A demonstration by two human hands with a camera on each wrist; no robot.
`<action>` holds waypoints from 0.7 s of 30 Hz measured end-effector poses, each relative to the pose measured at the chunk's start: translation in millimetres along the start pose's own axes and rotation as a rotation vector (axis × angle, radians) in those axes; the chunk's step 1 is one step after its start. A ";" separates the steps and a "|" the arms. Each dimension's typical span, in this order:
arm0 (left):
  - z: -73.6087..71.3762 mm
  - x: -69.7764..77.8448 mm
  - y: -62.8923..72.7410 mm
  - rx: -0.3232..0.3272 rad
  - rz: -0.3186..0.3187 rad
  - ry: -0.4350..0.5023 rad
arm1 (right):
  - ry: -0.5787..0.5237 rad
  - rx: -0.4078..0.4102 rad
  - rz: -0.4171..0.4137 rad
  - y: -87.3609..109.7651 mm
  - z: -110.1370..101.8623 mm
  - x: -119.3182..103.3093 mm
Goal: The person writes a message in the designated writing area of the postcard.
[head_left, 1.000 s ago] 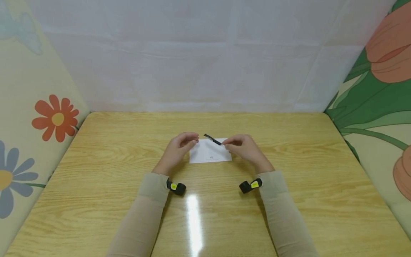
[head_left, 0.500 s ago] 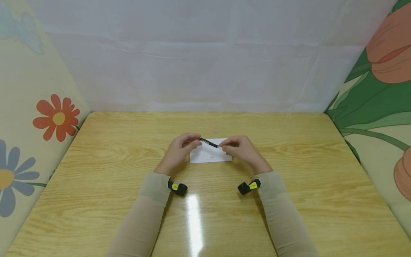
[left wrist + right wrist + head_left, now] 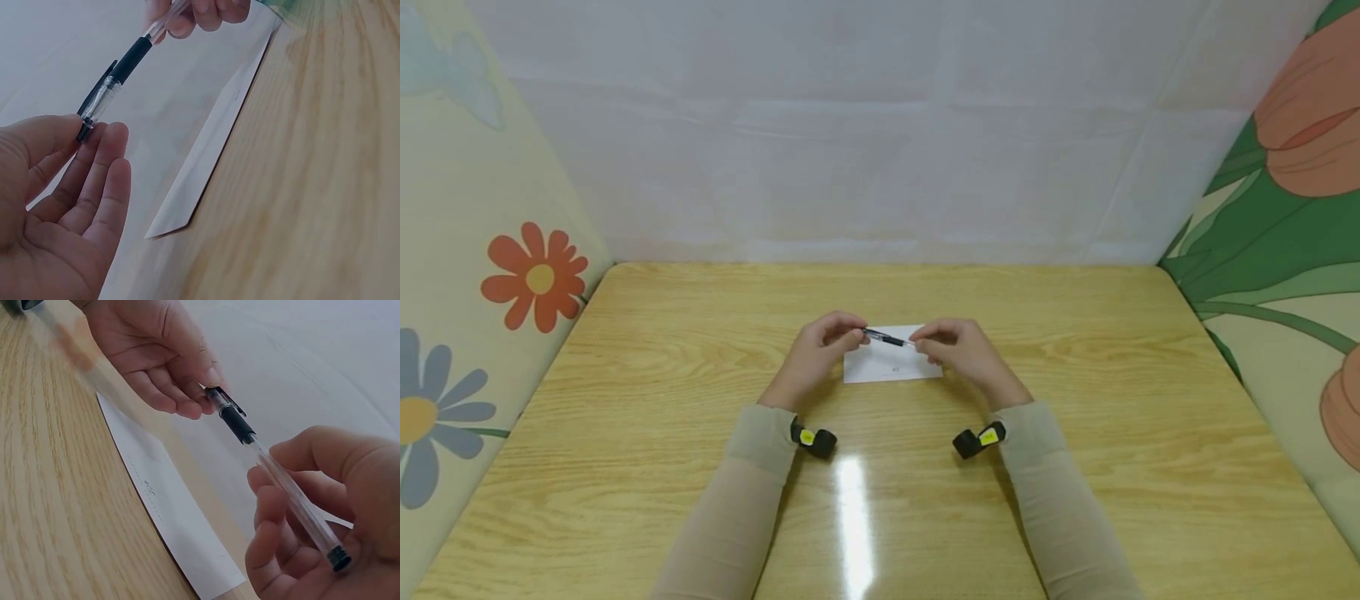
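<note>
A clear-barrelled pen (image 3: 892,340) with a black grip is held over the table between both hands. My left hand (image 3: 816,354) pinches its clip end, where a clear cap (image 3: 100,103) with a black clip sits, between thumb and index finger. In the right wrist view, my right hand (image 3: 350,494) holds the clear barrel (image 3: 294,500) by thumb and fingers, and the black end plug (image 3: 339,557) points towards the palm. Beneath the pen lies a thin white rectangle of paper (image 3: 883,365) with small print near its front edge; whether it is one sheet or several I cannot tell.
The wood-grain table (image 3: 662,350) runs back to a white cloth wall (image 3: 850,167). Painted flower panels stand left (image 3: 445,208) and right (image 3: 1285,250). Black wrist cameras (image 3: 816,442) sit at both cuffs.
The pen has tilted flatter and shifted left, and its clip end has come between my left thumb and index finger. My right hand has moved slightly left with it. The paper stays put.
</note>
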State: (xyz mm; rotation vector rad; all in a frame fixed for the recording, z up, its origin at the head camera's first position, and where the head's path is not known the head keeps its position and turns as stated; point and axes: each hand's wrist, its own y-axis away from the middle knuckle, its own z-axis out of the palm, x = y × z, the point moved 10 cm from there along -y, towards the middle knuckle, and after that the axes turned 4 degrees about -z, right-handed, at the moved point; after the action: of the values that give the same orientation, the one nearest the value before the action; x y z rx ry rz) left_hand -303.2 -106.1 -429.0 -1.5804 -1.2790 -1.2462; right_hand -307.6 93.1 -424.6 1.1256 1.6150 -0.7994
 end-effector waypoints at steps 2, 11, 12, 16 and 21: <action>-1.2 0.0 0.7 0.008 -0.006 -0.008 | -0.011 0.017 -0.006 -0.4 -0.1 -0.1; -5.3 0.2 2.6 0.019 -0.025 0.018 | -0.065 0.051 -0.011 -0.8 -0.3 2.2; -5.7 0.0 2.5 0.019 -0.029 0.022 | -0.069 0.055 -0.011 -0.8 -0.7 2.0; -9.4 -2.7 1.7 0.030 -0.047 0.058 | -0.103 0.081 0.003 -0.3 -4.2 2.5; -14.6 -6.0 -0.5 0.046 -0.054 0.102 | -0.179 0.108 0.046 -0.2 -7.5 7.0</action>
State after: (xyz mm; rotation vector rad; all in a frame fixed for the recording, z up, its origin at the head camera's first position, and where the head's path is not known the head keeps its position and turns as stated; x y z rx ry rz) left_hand -307.2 -121.2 -431.0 -1.4396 -1.2839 -1.3046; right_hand -311.0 101.7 -428.9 1.1299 1.4071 -0.9389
